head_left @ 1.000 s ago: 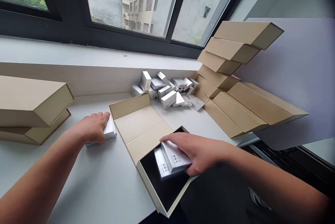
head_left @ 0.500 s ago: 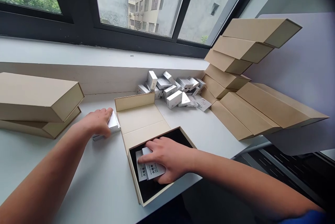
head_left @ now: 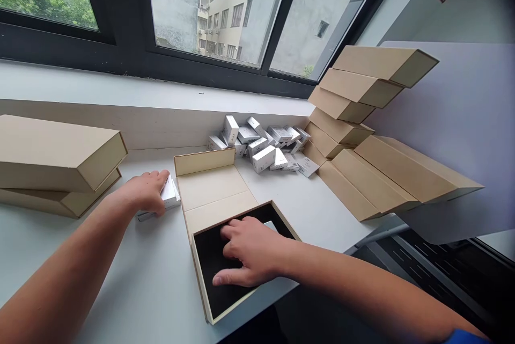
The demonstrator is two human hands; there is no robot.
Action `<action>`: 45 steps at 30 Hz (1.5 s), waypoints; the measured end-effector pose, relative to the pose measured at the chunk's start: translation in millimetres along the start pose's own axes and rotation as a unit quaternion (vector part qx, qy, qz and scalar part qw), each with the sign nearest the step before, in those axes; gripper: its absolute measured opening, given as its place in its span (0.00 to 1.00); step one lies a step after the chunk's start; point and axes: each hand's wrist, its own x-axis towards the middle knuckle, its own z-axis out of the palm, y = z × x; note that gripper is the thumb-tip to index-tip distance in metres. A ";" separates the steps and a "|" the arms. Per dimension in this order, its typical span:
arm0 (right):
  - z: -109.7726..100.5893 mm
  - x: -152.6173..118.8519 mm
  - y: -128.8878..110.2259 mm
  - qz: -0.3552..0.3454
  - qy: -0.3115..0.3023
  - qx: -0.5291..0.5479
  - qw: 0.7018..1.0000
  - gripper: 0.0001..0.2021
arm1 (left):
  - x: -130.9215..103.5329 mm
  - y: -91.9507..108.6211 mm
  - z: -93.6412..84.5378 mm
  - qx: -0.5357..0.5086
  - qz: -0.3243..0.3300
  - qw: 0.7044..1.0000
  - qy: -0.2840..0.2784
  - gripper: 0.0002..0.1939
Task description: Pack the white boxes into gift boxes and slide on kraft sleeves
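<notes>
Had fingers of right hand parted inside box, six o'clock; by partly hiding white carton, could perhaps tilt it. Curved left hand over cartons, eight o'clock; could not tell grip.

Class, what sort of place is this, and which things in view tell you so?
Probably a workroom or office: a white table beneath a window, tan boxes stacked at both sides, and small cartons heaped between the stacks.
</notes>
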 end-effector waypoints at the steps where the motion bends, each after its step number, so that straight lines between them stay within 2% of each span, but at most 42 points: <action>1: 2.3 -1.8 2.3 0.014 -0.002 -0.012 1.000 0.31 | -0.6 0.1 -0.2 -0.001 0.001 1.000 0.002 0.35; 4: 8.8 -9.1 9.4 0.044 0.021 -0.031 0.998 0.27 | -4.3 0.5 -3.1 -0.001 0.000 1.000 -0.002 0.32; 7: 8.1 -22.7 17.7 0.021 0.066 -0.022 0.997 0.26 | -12.6 -0.2 -11.1 -0.019 0.005 1.000 -0.005 0.28; 10: -2.0 -49.4 36.1 -0.009 0.173 0.035 0.984 0.19 | -28.5 -1.5 -22.7 -0.057 0.044 0.997 0.024 0.25; 12: -6.4 -72.4 56.9 0.056 0.269 0.083 0.958 0.14 | -44.9 2.2 -29.5 -0.098 0.085 0.990 0.050 0.24; 13: -5.3 -83.1 68.7 0.115 0.300 0.115 0.940 0.16 | -54.8 7.1 -32.0 -0.119 0.112 0.985 0.062 0.24; 14: -1.0 -92.0 80.2 0.177 0.307 0.161 0.921 0.20 | -65.6 14.4 -33.8 -0.135 0.141 0.978 0.072 0.25; 15: 6.6 -98.2 90.2 0.229 0.288 0.221 0.903 0.26 | -76.8 24.3 -35.0 -0.146 0.172 0.971 0.082 0.25; 17: 29.8 -101.1 101.6 0.276 0.226 0.356 0.864 0.35 | -98.7 49.7 -35.8 -0.157 0.226 0.957 0.093 0.27; 19: 56.3 -92.8 98.1 0.269 0.220 0.457 0.819 0.37 | -116.3 77.2 -35.0 -0.167 0.267 0.946 0.077 0.28; 21: 76.4 -79.7 82.2 0.260 0.272 0.505 0.777 0.37 | -126.3 99.3 -32.8 -0.170 0.294 0.940 0.029 0.27; 23: 85.6 -68.8 61.8 0.262 0.302 0.548 0.734 0.36 | -127.7 111.7 -29.0 -0.158 0.307 0.938 -0.015 0.23; 26: 84.0 -63.7 39.0 0.240 0.276 0.615 0.698 0.38 | -118.2 114.9 -20.1 -0.099 0.299 0.949 -0.010 0.21; 27: 82.1 -64.5 35.2 0.235 0.266 0.621 0.699 0.38 | -113.9 114.2 -16.6 -0.072 0.289 0.955 -0.002 0.21; 29: 79.2 -67.8 32.6 0.243 0.259 0.600 0.717 0.38 | -106.7 113.3 -9.5 -0.021 0.270 0.963 -0.001 0.22; 31: 78.8 -70.8 33.5 0.261 0.258 0.576 0.730 0.36 | -102.6 115.1 -2.8 0.019 0.257 0.966 -0.020 0.23; 35: 82.0 -73.5 37.4 0.262 0.248 0.578 0.732 0.35 | -99.7 125.0 9.7 0.083 0.230 0.967 -0.066 0.32; 37: 82.3 -74.2 42.0 0.263 0.237 0.568 0.743 0.35 | -98.7 128.1 14.7 0.098 0.227 0.966 -0.075 0.39; 40: 76.7 -71.6 57.1 0.287 0.238 0.515 0.772 0.33 | -99.0 123.4 16.5 0.078 0.237 0.965 -0.079 0.45; 43: 61.4 -56.1 81.1 0.279 0.321 0.397 0.813 0.26 | -102.5 109.3 8.7 -0.022 0.258 0.964 -0.060 0.47; 45: 45.6 -35.9 98.1 0.239 0.399 0.287 0.837 0.23 | -104.1 99.0 -0.8 -0.098 0.290 0.952 -0.020 0.40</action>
